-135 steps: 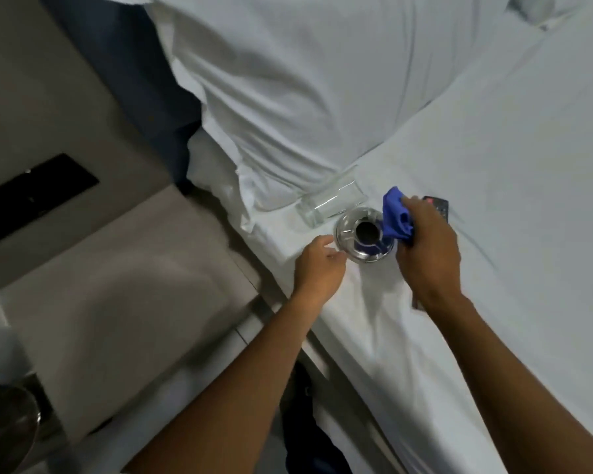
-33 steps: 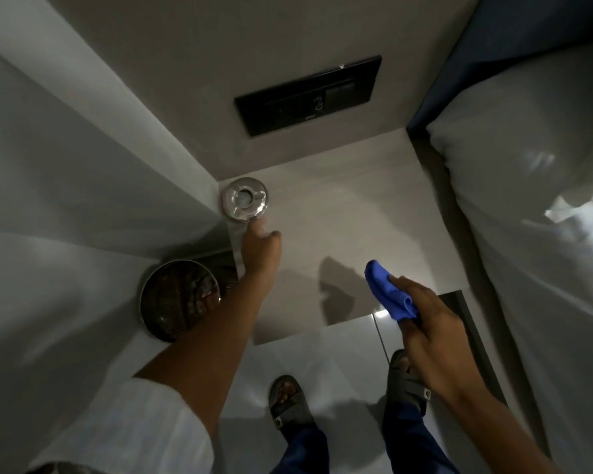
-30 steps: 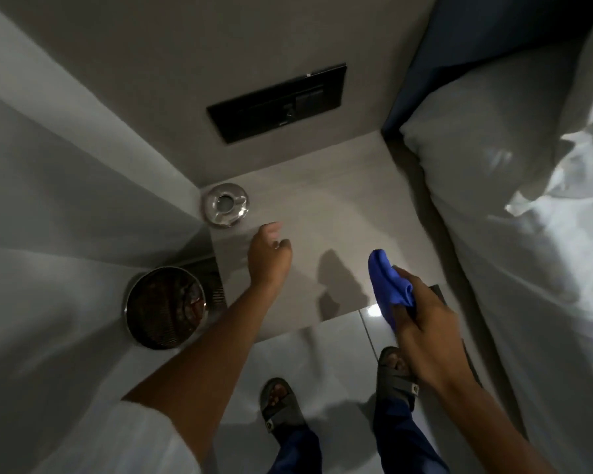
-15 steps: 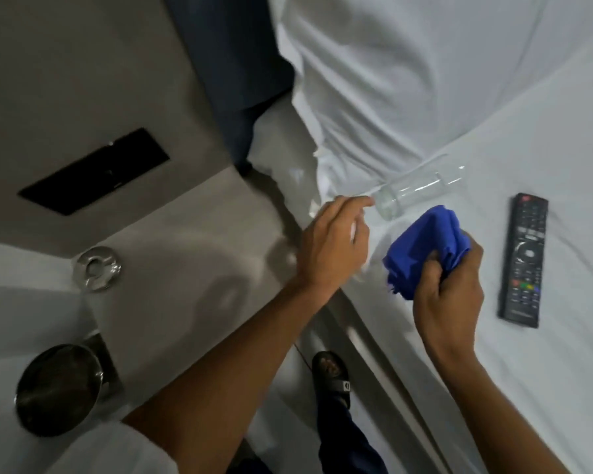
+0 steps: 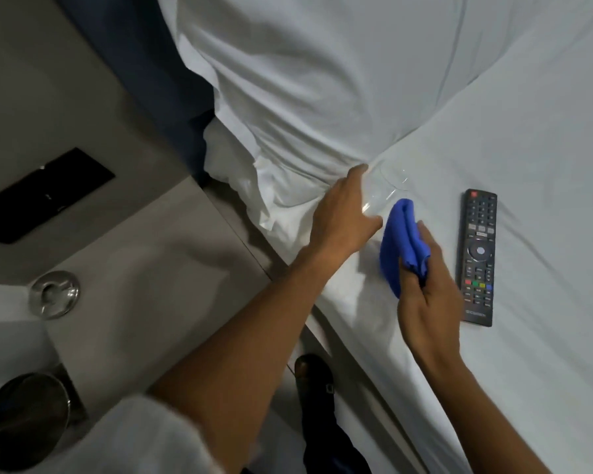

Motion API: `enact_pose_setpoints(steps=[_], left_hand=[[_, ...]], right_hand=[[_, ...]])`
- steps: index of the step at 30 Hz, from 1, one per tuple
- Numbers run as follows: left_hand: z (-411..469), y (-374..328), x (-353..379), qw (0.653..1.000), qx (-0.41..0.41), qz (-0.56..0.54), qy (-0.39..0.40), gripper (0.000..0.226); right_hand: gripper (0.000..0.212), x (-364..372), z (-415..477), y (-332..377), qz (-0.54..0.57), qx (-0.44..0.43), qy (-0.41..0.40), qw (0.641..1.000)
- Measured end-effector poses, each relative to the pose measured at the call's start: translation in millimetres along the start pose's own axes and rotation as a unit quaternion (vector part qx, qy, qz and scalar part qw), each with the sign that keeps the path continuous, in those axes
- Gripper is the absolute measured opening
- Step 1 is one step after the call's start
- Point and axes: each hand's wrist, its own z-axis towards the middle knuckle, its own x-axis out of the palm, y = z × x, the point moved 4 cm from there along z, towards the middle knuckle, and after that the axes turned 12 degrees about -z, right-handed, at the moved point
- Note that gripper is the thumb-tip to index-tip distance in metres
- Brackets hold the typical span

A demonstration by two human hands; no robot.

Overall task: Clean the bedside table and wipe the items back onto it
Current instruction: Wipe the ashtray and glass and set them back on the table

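A clear drinking glass [image 5: 391,183] lies on its side on the white bed [image 5: 545,148], just below the pillow. My left hand [image 5: 339,217] wraps its fingers and thumb around the glass's near end. Right beside it, my right hand [image 5: 428,302] grips a bunched blue cloth [image 5: 399,241], which nearly touches the glass. A black remote control [image 5: 479,258] lies on the sheet to the right of the cloth. A round metal ashtray [image 5: 53,294] stands at the far left corner of the grey bedside table [image 5: 144,278].
A large white pillow [image 5: 322,80] rises behind the glass. A black switch panel [image 5: 45,193] is set in the wall above the table. A round metal bin [image 5: 21,422] stands on the floor at lower left. My sandalled foot [image 5: 314,378] is by the bed's edge.
My left hand set the ashtray on the table corner, then swung right to the bed and closed around the glass. My right hand came along with the cloth.
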Motion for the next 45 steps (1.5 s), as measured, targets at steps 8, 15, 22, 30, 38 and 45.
enact_pose_setpoints(steps=[8, 15, 22, 30, 38, 45], left_hand=[[-155, 84, -60, 0.808, -0.255, -0.53, -0.026, 0.058], [-247, 125, -115, 0.732, -0.303, -0.566, -0.228, 0.066], [-297, 155, -194, 0.772, -0.261, -0.496, -0.3, 0.065], [-351, 164, -227, 0.774, -0.248, -0.513, -0.276, 0.08], [-384, 174, -251, 0.761, -0.243, -0.515, -0.311, 0.06], [-395, 180, -246, 0.524, -0.271, -0.762, -0.268, 0.076]], right_hand=[[0.061, 47, -43, 48, 0.133, -0.032, 0.144, 0.98], [0.062, 110, -126, 120, 0.123, -0.105, 0.302, 0.939], [0.068, 131, -225, 141, 0.071, -0.189, 0.385, 0.9], [0.061, 184, -212, 211, 0.097, -0.201, 0.358, 0.907], [0.057, 192, -261, 216, 0.093, -0.22, 0.42, 0.876], [0.067, 182, -321, 191, -0.127, -0.422, 0.341, 0.831]])
